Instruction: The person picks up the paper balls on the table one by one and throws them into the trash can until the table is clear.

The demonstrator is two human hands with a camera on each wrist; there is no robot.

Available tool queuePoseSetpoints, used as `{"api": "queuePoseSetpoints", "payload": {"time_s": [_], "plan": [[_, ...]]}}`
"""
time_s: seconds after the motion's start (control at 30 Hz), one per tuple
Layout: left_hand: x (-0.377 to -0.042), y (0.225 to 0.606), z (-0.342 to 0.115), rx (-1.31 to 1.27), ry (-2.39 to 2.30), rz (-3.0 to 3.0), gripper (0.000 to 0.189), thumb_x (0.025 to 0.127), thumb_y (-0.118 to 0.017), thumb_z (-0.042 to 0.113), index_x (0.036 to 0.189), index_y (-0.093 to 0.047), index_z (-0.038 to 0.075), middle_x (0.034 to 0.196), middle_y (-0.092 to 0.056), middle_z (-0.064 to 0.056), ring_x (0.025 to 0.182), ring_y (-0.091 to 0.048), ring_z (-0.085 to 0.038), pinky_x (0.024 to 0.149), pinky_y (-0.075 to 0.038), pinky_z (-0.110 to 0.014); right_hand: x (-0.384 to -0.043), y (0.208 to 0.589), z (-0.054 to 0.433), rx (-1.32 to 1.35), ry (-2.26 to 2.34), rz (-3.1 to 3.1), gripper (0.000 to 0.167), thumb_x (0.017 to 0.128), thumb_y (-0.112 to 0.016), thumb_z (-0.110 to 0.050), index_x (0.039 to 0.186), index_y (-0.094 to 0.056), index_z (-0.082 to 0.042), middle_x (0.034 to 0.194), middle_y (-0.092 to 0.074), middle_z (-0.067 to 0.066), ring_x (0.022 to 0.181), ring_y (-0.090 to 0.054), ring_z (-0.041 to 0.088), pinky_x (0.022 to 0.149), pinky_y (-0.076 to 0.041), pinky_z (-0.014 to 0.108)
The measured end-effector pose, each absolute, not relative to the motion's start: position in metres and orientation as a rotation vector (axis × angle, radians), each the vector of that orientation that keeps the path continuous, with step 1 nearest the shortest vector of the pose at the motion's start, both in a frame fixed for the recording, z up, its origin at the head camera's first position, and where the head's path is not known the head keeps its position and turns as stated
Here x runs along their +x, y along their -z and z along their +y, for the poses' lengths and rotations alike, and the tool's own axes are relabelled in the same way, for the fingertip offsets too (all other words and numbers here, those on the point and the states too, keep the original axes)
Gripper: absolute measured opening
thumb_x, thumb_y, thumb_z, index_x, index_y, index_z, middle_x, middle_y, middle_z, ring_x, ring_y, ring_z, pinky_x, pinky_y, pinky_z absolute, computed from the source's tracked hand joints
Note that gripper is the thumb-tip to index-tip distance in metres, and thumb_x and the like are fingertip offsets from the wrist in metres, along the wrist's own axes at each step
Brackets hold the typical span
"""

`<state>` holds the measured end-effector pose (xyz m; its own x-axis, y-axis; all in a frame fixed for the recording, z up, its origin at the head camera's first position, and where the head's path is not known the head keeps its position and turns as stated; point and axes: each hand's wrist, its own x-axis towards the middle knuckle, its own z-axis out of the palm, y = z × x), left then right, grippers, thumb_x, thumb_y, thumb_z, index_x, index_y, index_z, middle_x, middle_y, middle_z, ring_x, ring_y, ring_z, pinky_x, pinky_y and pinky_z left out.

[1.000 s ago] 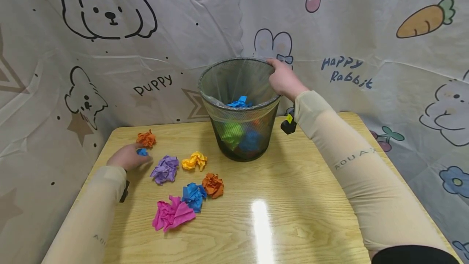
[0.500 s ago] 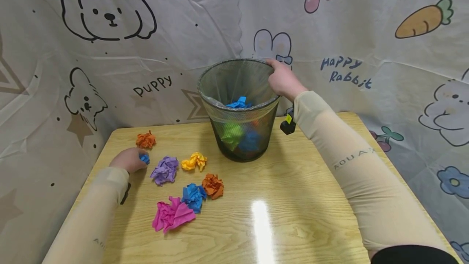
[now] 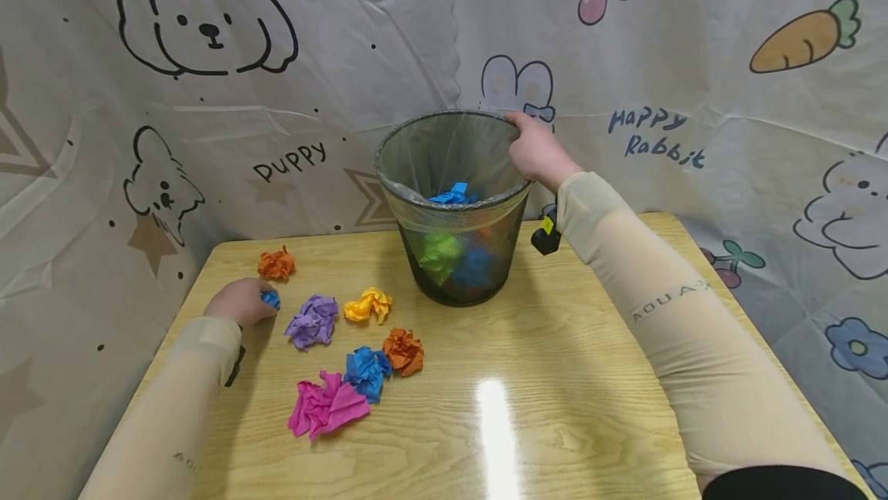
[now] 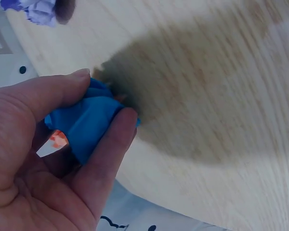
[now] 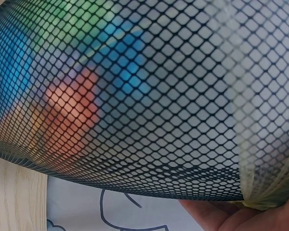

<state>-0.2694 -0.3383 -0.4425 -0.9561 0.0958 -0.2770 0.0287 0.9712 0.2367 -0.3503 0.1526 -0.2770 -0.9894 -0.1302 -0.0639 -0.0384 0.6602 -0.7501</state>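
Note:
My left hand [image 3: 239, 303] pinches a crumpled blue paper ball [image 4: 91, 120] between thumb and fingers at the table's left side. In the left wrist view the paper's folds show between the fingertips, close over the wood. An orange paper ball [image 3: 277, 263] lies just beyond this hand, and a purple one [image 3: 312, 322] to its right. At the back, my right hand [image 3: 543, 152] grips the right rim of a black mesh wastebasket [image 3: 509, 234] lined with a clear bag. Through the mesh in the right wrist view, blue, green and red-orange paper [image 5: 72, 106] shows inside.
On the wooden table [image 3: 583, 377] also lie a yellow ball [image 3: 368, 305], a second orange ball [image 3: 403, 351], another blue one [image 3: 368, 373] and a pink one [image 3: 327, 405]. A printed cloth backdrop [image 3: 388, 15] stands close behind the table.
My left hand's fingers have closed around the blue paper ball, and the hand has drawn slightly back from the orange ball. The right hand and the wastebasket stay put.

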Motion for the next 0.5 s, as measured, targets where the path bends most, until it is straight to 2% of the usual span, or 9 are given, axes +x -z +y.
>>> {"api": "queuePoseSetpoints", "payload": {"time_s": [0.1, 0.2, 0.27, 0.33, 0.43, 0.5], "plan": [[-0.269, 0.437, -0.336, 0.093, -0.351, 2.834, 0.053, 0.09, -0.073, 0.017, 0.131, -0.06, -0.014, 0.127, -0.06, -0.037, 0.112, -0.058, -0.051, 0.094, -0.046, -0.064, -0.35, 0.277, 0.152, -0.148, 1.238, 2.768, 0.069, 0.1, -0.025, 0.002, 0.166, -0.017, -0.017, 0.17, -0.017, 0.006, 0.061, -0.047, 0.018, 0.048, -0.032, 0.028], [-0.27, 0.43, -0.334, 0.106, -0.41, 2.841, 0.058, 0.093, -0.072, 0.021, 0.136, -0.056, -0.015, 0.129, -0.059, -0.036, 0.101, -0.061, -0.043, 0.088, -0.048, -0.059, -0.35, 0.277, 0.152, -0.15, 1.235, 2.768, 0.069, 0.1, -0.025, 0.002, 0.166, -0.017, -0.017, 0.17, -0.017, 0.006, 0.056, -0.041, 0.016, 0.048, -0.032, 0.028], [-0.271, 0.424, -0.331, 0.121, -0.459, 2.843, 0.059, 0.095, -0.071, 0.022, 0.138, -0.054, -0.015, 0.117, -0.065, -0.031, 0.088, -0.062, -0.035, 0.079, -0.051, -0.051, -0.35, 0.277, 0.152, -0.148, 1.235, 2.766, 0.07, 0.1, -0.025, 0.003, 0.166, -0.017, -0.017, 0.17, -0.017, 0.006, 0.052, -0.034, 0.015, 0.047, -0.031, 0.028], [-0.272, 0.416, -0.327, 0.14, -0.506, 2.839, 0.059, 0.096, -0.07, 0.022, 0.14, -0.052, -0.014, 0.106, -0.067, -0.025, 0.078, -0.06, -0.027, 0.071, -0.05, -0.045, -0.35, 0.277, 0.152, -0.147, 1.238, 2.762, 0.07, 0.1, -0.025, 0.003, 0.166, -0.017, -0.017, 0.17, -0.017, 0.006, 0.052, -0.037, 0.015, 0.047, -0.031, 0.028], [-0.272, 0.403, -0.32, 0.194, -0.537, 2.863, 0.054, 0.098, -0.068, 0.021, 0.139, -0.055, -0.012, 0.101, -0.068, -0.021, 0.077, -0.062, -0.026, 0.069, -0.051, -0.043, -0.351, 0.278, 0.153, -0.144, 1.236, 2.759, 0.071, 0.099, -0.026, 0.003, 0.166, -0.017, -0.018, 0.17, -0.016, 0.005, 0.053, -0.036, 0.017, 0.047, -0.031, 0.029], [-0.272, 0.394, -0.316, 0.219, -0.579, 2.874, 0.046, 0.1, -0.065, 0.021, 0.134, -0.061, -0.008, 0.107, -0.07, -0.022, 0.084, -0.065, -0.028, 0.075, -0.052, -0.046, -0.351, 0.278, 0.153, -0.144, 1.237, 2.76, 0.071, 0.099, -0.025, 0.003, 0.166, -0.016, -0.018, 0.17, -0.015, 0.005, 0.061, -0.046, 0.019, 0.047, -0.031, 0.029]]}}
